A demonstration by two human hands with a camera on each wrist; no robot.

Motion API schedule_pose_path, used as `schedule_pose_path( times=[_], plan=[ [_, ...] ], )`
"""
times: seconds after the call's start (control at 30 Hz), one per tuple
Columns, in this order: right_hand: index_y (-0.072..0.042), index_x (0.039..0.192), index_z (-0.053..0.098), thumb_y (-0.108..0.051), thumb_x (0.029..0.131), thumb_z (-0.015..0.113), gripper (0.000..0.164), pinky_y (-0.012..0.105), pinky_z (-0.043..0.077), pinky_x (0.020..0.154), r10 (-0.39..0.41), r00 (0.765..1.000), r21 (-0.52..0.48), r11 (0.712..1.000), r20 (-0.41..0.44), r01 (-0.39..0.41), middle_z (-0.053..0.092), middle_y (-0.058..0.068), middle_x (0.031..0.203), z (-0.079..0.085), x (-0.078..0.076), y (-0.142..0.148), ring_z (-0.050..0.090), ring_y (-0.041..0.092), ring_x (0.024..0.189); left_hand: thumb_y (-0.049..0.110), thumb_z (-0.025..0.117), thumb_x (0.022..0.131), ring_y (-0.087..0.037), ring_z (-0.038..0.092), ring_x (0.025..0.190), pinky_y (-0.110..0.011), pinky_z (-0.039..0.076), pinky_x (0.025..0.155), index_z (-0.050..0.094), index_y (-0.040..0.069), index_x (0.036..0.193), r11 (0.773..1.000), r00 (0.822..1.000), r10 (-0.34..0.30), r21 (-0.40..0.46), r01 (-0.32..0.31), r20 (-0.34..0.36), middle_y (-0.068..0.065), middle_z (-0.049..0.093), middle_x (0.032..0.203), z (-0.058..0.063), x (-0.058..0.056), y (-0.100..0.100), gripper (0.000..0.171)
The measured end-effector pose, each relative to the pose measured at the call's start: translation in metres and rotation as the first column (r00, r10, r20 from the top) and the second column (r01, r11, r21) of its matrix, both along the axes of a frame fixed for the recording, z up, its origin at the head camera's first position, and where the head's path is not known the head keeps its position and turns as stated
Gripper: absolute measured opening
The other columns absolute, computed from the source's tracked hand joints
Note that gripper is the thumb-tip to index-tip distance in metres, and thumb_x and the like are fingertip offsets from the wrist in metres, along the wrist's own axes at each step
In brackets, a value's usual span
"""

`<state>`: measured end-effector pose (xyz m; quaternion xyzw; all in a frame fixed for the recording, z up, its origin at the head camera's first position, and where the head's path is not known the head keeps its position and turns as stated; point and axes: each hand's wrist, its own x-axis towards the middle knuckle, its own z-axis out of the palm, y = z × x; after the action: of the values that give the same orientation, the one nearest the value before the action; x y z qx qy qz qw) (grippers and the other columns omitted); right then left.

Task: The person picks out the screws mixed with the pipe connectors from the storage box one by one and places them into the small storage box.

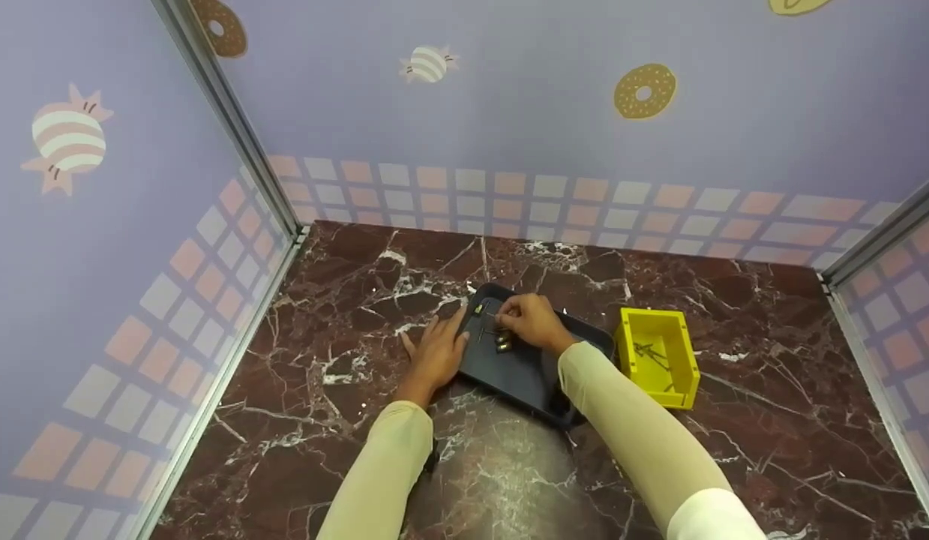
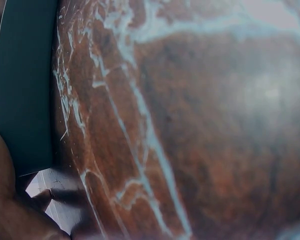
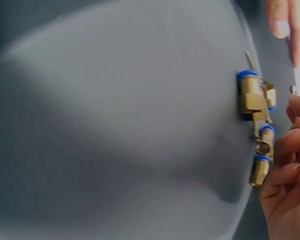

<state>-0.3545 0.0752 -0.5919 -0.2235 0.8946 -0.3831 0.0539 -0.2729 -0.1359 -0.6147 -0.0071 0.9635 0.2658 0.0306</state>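
Note:
A dark tray (image 1: 509, 373) lies at a slant on the marbled surface. My left hand (image 1: 440, 351) rests along its left edge with fingers extended; the left wrist view shows that hand (image 2: 15, 205) beside the tray's wall (image 2: 25, 90). Over the far part of the tray, my right hand (image 1: 535, 322) has its fingers curled and pinches a small metal screw (image 3: 292, 90), mostly hidden by the fingertips. Several brass fittings with blue rings (image 3: 250, 95) lie in the tray near that hand, with thin screws (image 3: 250, 60) among them.
To the right of the tray stands a yellow bin (image 1: 685, 360) with several screws (image 1: 650, 354) inside. Patterned wall panels (image 1: 464, 135) enclose the marbled surface (image 1: 344, 337) at the back and both sides.

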Motion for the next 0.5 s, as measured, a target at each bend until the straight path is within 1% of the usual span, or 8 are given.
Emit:
schedule_pose_path(
  times=[0.1,0.23,0.33,0.43,0.5],
  plan=[
    [-0.015,0.089,0.080,-0.021,0.094,0.074,0.010,0.027,0.044,0.057,-0.033,0.999,-0.022,0.999,-0.007,0.032,0.067,-0.003,0.069,0.005,0.000,0.007,0.055,0.009,0.059,0.044,0.043,0.109,-0.027,0.027,0.157,-0.079,-0.005,0.116,0.025,0.042,0.162,1.000,1.000,-0.003,0.010,0.003,-0.007,0.004,0.049,0.157,0.000,0.000,0.000,0.056],
    [-0.014,0.089,0.080,-0.023,0.094,0.075,0.011,0.027,0.042,0.056,-0.049,0.999,-0.035,0.998,-0.014,0.049,0.064,-0.003,0.067,0.012,0.001,0.019,0.051,0.010,0.058,0.044,0.043,0.109,-0.027,0.026,0.157,-0.078,-0.006,0.117,0.025,0.042,0.162,1.000,1.000,-0.010,0.018,0.010,-0.014,0.004,0.049,0.157,0.000,0.000,0.000,0.056],
    [-0.012,0.091,0.080,-0.021,0.095,0.075,0.011,0.027,0.041,0.055,-0.054,0.998,-0.046,0.997,-0.012,0.053,0.065,-0.002,0.068,0.019,0.002,0.029,0.050,0.010,0.057,0.044,0.043,0.109,-0.028,0.027,0.157,-0.079,-0.005,0.116,0.024,0.042,0.162,1.000,1.000,-0.011,0.013,0.011,-0.020,0.004,0.049,0.157,-0.002,-0.001,0.000,0.056],
    [-0.010,0.092,0.080,-0.019,0.095,0.074,0.011,0.026,0.042,0.055,-0.063,0.998,-0.056,0.997,-0.029,0.061,0.067,-0.001,0.070,0.027,0.003,0.037,0.052,0.010,0.059,0.043,0.043,0.109,-0.028,0.027,0.157,-0.079,-0.005,0.116,0.024,0.042,0.162,1.000,1.000,-0.012,0.012,0.012,-0.020,0.004,0.048,0.157,-0.003,-0.001,-0.001,0.057],
    [-0.011,0.091,0.080,-0.019,0.095,0.074,0.011,0.026,0.043,0.056,-0.071,0.996,-0.054,0.996,-0.050,0.068,0.068,0.000,0.071,0.032,0.003,0.043,0.053,0.011,0.060,0.043,0.044,0.109,-0.028,0.027,0.157,-0.080,-0.005,0.116,0.024,0.042,0.162,1.000,1.000,-0.011,0.013,0.011,-0.019,0.004,0.048,0.158,-0.003,-0.001,-0.001,0.057]
  ],
)
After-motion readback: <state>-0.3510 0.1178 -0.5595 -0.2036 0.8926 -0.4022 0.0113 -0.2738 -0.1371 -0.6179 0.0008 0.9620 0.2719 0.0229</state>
